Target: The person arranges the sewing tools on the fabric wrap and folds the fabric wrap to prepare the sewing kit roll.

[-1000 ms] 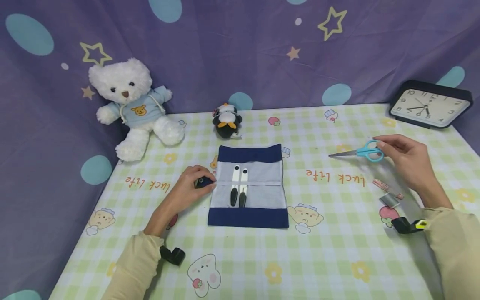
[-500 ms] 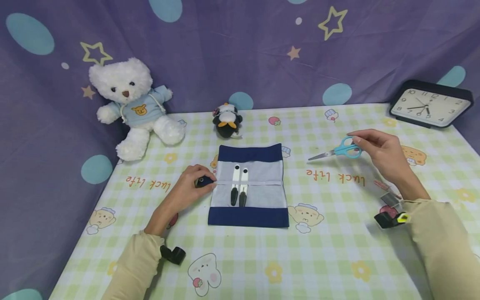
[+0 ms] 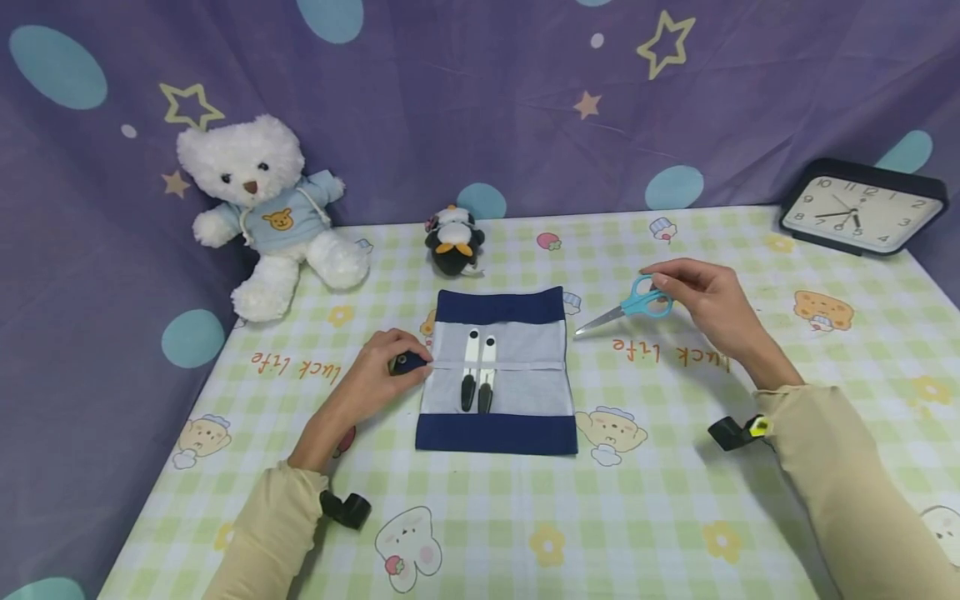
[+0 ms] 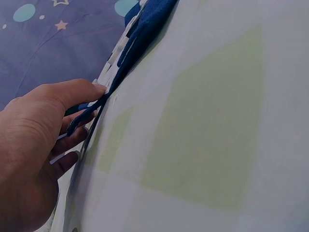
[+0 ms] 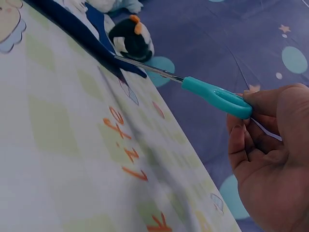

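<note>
Stretching between the bear's [image 3: 270, 208] feet and the clock [image 3: 862, 208], the checked tablecloth [image 3: 630, 533] is meeting the purple backdrop [image 3: 525, 125] along its far edge, with a penguin toy [image 3: 453, 242] sitting near that edge, behind the cloth pouch [image 3: 495, 433]. The pouch is lying open near the middle, its navy bands running along the far and near edges, and a narrow strap is crossing two black-and-white tools on its left half. Only a small gap is separating its right edge from the tip of the scissors [image 3: 626, 307], which are hanging above the tablecloth with blades together. The left hand [image 3: 375, 371] is pinching the pouch's left edge, thumb uppermost. The right hand [image 3: 708, 300] is reaching in from the right, thumb and fingertips pinching a blue handle loop, the blades pointing left and slightly toward the person. Compared with half a second ago, the right hand and scissors are sitting farther left, closer to the pouch, while the left hand and pouch are keeping their places.
</note>
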The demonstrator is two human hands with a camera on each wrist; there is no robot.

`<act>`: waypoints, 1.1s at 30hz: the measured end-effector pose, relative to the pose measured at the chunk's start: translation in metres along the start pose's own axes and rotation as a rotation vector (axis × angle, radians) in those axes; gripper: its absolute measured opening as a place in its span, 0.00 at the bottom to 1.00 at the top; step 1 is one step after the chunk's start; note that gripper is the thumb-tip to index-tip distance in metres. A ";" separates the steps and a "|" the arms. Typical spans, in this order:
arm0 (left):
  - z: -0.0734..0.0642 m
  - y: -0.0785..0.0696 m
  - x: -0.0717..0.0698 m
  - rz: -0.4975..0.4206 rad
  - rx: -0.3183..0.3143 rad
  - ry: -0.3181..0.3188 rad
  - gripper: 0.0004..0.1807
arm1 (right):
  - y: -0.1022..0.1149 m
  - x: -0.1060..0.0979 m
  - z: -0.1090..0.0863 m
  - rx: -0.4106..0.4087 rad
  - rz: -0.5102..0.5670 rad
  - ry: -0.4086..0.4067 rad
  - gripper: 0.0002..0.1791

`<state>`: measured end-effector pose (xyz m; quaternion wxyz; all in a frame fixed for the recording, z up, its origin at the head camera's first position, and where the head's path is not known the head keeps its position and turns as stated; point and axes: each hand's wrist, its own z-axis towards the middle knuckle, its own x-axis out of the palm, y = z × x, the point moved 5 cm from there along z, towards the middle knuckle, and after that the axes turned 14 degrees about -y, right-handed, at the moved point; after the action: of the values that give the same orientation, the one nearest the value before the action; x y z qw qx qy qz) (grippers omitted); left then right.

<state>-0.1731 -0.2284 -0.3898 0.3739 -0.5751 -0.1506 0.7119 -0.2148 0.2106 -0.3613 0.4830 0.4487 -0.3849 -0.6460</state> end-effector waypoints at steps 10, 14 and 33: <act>0.001 0.000 0.000 -0.001 -0.010 0.002 0.05 | 0.001 0.030 0.004 0.007 0.087 0.070 0.15; 0.001 0.000 0.000 -0.008 -0.016 0.003 0.06 | -0.002 0.043 0.005 0.011 0.078 0.102 0.16; 0.000 0.002 0.001 -0.010 0.004 -0.004 0.05 | -0.011 0.082 0.011 0.160 0.024 0.207 0.19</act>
<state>-0.1744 -0.2293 -0.3916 0.3784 -0.5723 -0.1524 0.7114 -0.2388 0.1347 -0.3852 0.4903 0.5454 -0.3888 -0.5576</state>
